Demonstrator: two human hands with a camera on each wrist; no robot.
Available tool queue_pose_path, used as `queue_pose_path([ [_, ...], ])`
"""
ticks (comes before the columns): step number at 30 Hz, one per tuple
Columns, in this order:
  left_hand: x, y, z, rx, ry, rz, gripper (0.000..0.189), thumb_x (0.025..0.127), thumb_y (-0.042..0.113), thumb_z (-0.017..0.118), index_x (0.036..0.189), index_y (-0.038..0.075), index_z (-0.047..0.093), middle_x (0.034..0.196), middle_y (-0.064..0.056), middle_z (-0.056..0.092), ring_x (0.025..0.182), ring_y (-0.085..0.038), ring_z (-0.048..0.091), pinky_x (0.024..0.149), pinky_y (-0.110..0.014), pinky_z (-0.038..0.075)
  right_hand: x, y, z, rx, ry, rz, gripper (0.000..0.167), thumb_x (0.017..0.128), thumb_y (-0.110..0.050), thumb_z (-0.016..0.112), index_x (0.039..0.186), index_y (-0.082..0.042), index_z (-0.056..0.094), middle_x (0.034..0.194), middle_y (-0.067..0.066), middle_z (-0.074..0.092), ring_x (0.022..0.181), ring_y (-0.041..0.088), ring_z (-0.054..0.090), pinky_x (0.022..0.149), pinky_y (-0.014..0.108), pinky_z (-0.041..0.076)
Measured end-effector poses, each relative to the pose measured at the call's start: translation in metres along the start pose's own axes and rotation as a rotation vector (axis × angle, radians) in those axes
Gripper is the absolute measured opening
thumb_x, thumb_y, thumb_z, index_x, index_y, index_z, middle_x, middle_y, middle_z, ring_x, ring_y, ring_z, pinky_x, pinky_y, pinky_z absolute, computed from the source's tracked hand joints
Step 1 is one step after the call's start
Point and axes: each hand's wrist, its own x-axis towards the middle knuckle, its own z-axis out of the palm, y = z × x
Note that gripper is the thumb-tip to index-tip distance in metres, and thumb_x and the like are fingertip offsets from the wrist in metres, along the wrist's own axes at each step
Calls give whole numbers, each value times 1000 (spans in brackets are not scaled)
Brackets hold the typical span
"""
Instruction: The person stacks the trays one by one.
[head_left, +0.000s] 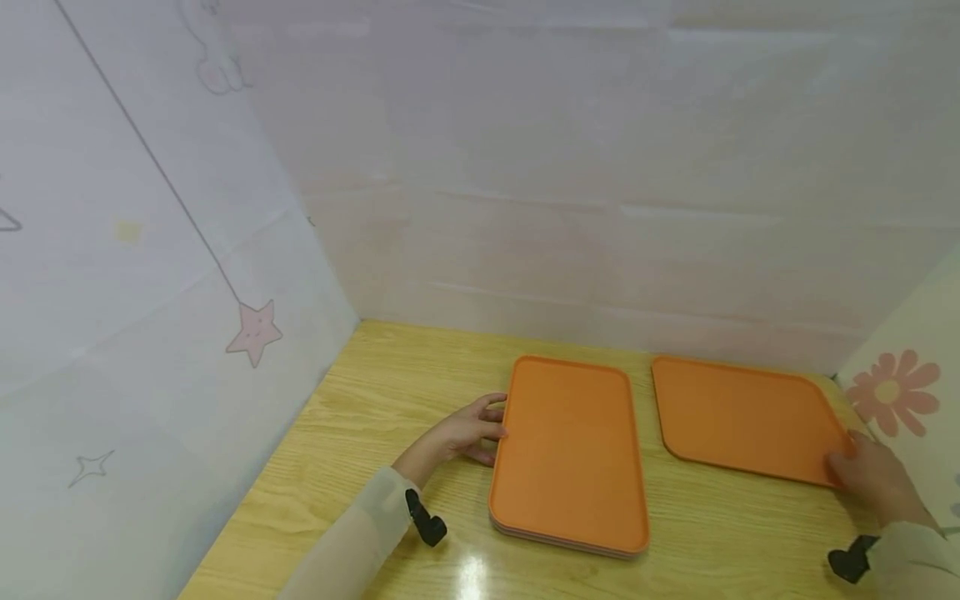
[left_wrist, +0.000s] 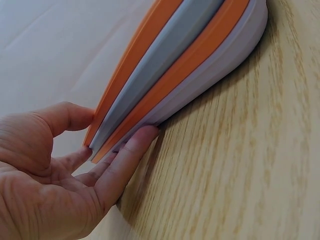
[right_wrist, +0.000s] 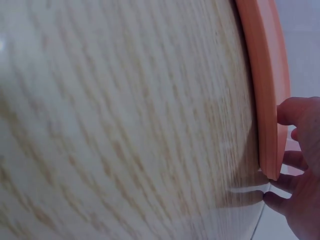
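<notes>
A stack of trays point(head_left: 570, 450) with rounded corners lies in the middle of the table, an orange one on top. From the side, the left wrist view shows orange, grey and pale lilac edges point(left_wrist: 200, 90) layered in it. My left hand point(head_left: 471, 429) grips the stack's left edge, thumb at the top tray and a finger low by the tabletop. To the right, another orange tray point(head_left: 746, 417) lies turned sideways. Its near right corner is pinched by my right hand point(head_left: 873, 475); the right wrist view has the thumb and fingers about the tray's edge point(right_wrist: 267, 100).
The wood-grain table point(head_left: 405, 358) carries both the stack and the single tray, with a strip of bare wood between them. Pale sheets form a back wall point(head_left: 525, 192) and side walls, the left with a pink star point(head_left: 255, 333), the right with a red flower point(head_left: 896, 392).
</notes>
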Motion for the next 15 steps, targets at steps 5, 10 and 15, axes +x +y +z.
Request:
queue_pose_path([
  [5,-1,-1,1,12,11,2,75,97,4,63,160,18,24,156,-19,38,115,-30,62,77,-52,61,2,1,2,-14,-25,47,67,95,-22,49,128,33,29,126,54,35,112,68,39,98,73,36],
  [10,0,-2,1,17,19,-5,75,97,5,64,161,19,25,156,-19,38,116,-29,61,79,-53,60,2,-3,1,-34,-37,116,66,94,-22,51,127,31,31,127,51,39,111,67,43,98,72,37],
  [15,2,-4,1,9,24,-3,75,97,7,65,160,20,26,156,-18,39,118,-30,61,79,-54,60,-3,-9,-2,-37,-8,93,56,92,-18,56,112,32,40,107,49,50,98,63,52,87,66,46],
])
